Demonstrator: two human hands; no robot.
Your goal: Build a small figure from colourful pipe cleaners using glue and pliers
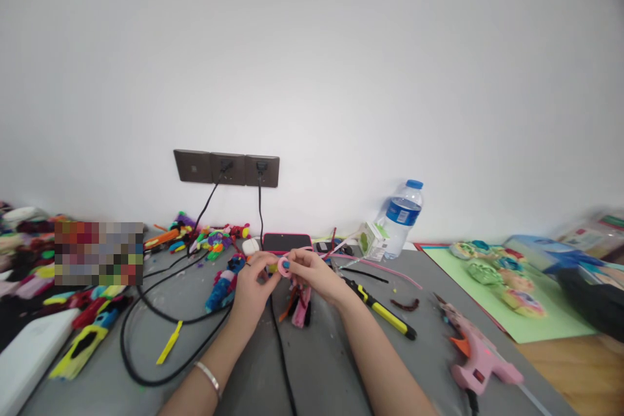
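Note:
Both hands meet in front of the phone, pinching a small pink ring (283, 266) that looks like coiled pipe cleaner. My left hand (256, 278) grips its left side between thumb and fingers, and my right hand (314, 275) grips the right side. A bit of yellow shows by the left fingertips. Below the hands lies a bundle of pink, orange and dark pipe cleaners (301, 307), partly hidden. A blue and red fuzzy figure (223, 291) rests beside my left hand. From behind the right hand a long pink strand (385, 268) runs rightward along the table.
Black cables (127, 354) loop across the left and middle. A phone (286, 243) lies by the wall. To the right are a yellow-black tool (385, 315), a pink glue gun (480, 354), a water bottle (402, 221) and green paper (541, 331). Colourful pipe-cleaner pieces (214, 237) crowd the left.

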